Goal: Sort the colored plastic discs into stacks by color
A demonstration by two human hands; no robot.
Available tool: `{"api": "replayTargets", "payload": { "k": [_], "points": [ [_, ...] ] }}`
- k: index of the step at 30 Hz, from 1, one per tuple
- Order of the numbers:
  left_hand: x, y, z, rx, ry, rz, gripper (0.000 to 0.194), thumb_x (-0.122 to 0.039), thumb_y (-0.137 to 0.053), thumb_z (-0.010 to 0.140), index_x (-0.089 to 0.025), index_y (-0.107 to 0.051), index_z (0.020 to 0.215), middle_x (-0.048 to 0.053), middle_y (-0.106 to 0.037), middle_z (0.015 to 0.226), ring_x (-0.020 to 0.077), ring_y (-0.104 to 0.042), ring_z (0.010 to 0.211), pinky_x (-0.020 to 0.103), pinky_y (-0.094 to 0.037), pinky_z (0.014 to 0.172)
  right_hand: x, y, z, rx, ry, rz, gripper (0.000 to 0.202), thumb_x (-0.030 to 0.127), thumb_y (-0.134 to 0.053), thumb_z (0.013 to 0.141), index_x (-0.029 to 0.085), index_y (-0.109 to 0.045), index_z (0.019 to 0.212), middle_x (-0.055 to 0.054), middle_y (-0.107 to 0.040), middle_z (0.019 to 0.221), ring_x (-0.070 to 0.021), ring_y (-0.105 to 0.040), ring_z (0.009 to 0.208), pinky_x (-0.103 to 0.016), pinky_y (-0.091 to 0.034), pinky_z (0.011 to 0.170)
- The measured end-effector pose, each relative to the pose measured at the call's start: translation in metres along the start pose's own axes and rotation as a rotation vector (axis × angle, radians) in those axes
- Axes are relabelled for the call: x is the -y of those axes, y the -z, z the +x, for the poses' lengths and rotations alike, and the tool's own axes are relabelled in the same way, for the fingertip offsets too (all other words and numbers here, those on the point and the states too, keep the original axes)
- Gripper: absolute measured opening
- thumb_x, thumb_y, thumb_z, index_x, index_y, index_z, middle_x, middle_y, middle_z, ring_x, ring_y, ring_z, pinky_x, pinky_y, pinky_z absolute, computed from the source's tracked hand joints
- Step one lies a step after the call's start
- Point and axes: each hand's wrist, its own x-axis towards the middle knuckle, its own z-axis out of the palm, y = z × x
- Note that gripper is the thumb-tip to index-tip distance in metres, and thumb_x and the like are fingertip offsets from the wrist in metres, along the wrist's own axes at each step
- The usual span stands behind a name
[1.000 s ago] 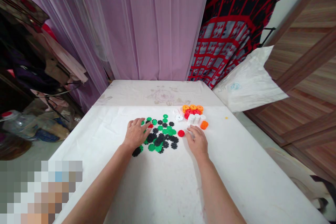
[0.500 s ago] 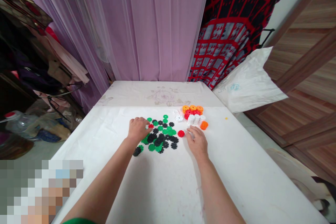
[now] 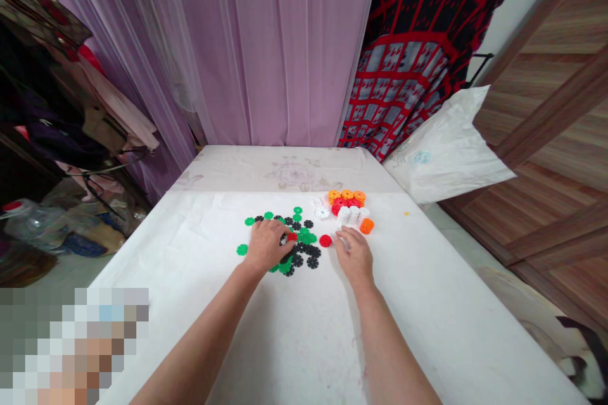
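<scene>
My left hand [image 3: 268, 245] is over the pile of green and black plastic snowflake discs [image 3: 308, 238], pinching a red snowflake disc [image 3: 292, 236] between thumb and fingers. It hides part of the pile. My right hand [image 3: 355, 254] rests on the table with its fingers loosely bent and the thumb apart; I see nothing held in it. Just left of its fingertips lies a small red stack of discs [image 3: 325, 241]. Beyond it stand white stacks [image 3: 354, 214], red stacks [image 3: 338, 206] and orange-yellow stacks [image 3: 347, 197]. An orange stack [image 3: 367, 226] sits beside the white ones.
A white cloth covers the table [image 3: 304, 342]. Loose white discs [image 3: 322, 212] lie behind the small red stack. A white plastic bag [image 3: 441, 152] stands off the right edge. A purple curtain [image 3: 280, 50] hangs behind, and a large bottle [image 3: 28, 221] stands at left.
My left hand has moved right across the pile, carrying the red disc from its left side toward the middle. My right hand has stayed nearly in place beside the small red stack.
</scene>
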Motion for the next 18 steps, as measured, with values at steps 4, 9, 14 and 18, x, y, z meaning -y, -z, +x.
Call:
{"api": "replayTargets", "payload": {
  "k": [4,9,14,18],
  "points": [
    [-0.008,-0.005,-0.007,-0.032,-0.001,-0.036,0.030,-0.046,-0.064,0.086,-0.026,-0.074,0.107,0.006,-0.073,0.117,0.0298,-0.063,0.114,0.046,-0.043,0.101,0.012,0.005,0.001,-0.029,0.083,-0.016,0.024,0.034,-0.055,0.089,0.022,-0.076,0.088,-0.011,-0.075,0.109,-0.0287,-0.063,0.112,-0.047,-0.049,0.101],
    [0.043,0.008,-0.029,-0.278,0.221,-0.046,0.030,-0.043,-0.049,0.093,-0.025,-0.072,0.102,0.007,-0.075,0.113,0.0273,-0.066,0.109,0.045,-0.046,0.099,0.055,0.008,0.000,0.035,0.226,-0.084,0.018,0.029,-0.059,0.089,0.027,-0.077,0.091,-0.007,-0.070,0.125,-0.0319,-0.047,0.135,-0.053,-0.037,0.111],
    [0.097,0.015,-0.054,-0.417,0.440,-0.045,0.037,-0.044,-0.042,0.092,-0.022,-0.071,0.100,0.010,-0.075,0.112,0.0284,-0.067,0.105,0.044,-0.048,0.097,0.085,0.002,-0.003,0.259,0.297,-0.154,0.021,0.032,-0.068,0.083,0.029,-0.075,0.102,-0.010,-0.054,0.146,-0.0374,-0.031,0.146,-0.063,-0.025,0.115],
    [0.103,0.011,-0.057,-0.389,0.509,-0.137,0.038,-0.044,-0.042,0.091,-0.023,-0.072,0.102,0.008,-0.076,0.112,0.0270,-0.068,0.107,0.040,-0.051,0.095,0.089,-0.001,-0.002,0.346,0.277,-0.176,0.023,0.034,-0.071,0.081,0.026,-0.075,0.103,-0.013,-0.049,0.151,-0.0386,-0.027,0.149,-0.065,-0.020,0.117]
  ]
}}
